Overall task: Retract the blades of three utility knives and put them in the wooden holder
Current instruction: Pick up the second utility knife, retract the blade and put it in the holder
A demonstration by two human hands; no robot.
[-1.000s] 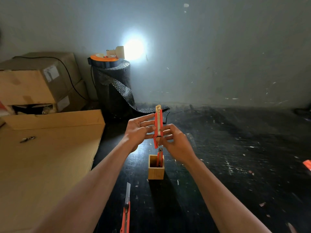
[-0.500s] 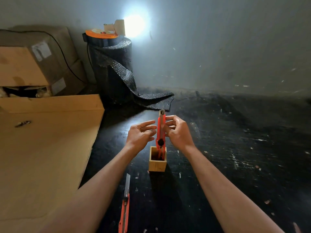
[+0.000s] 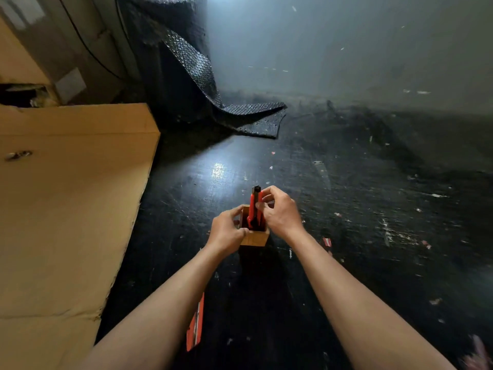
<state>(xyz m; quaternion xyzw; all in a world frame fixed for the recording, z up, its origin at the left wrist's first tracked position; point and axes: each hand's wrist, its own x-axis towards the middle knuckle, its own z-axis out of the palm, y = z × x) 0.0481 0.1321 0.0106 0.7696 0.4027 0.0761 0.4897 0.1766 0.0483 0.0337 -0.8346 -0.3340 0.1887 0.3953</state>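
Note:
A small square wooden holder (image 3: 254, 239) stands on the black floor. A red utility knife (image 3: 255, 206) stands upright inside it, its dark top end sticking out above the rim. My right hand (image 3: 280, 213) pinches the knife near its top. My left hand (image 3: 226, 232) grips the holder's left side. More red shows inside the holder, but I cannot tell how many knives are there. Another red utility knife (image 3: 196, 323) lies on the floor near me, partly hidden under my left forearm.
A large flat cardboard sheet (image 3: 66, 209) covers the floor on the left. Cardboard boxes (image 3: 40, 49) stand at the back left. A black roll of bubble wrap (image 3: 186, 70) spills onto the floor behind the holder. Small scraps dot the dark floor on the right.
My right hand has lowered the red knife from above the holder down into it. My left hand has dropped from beside the knife to grip the holder. The camera has tilted down.

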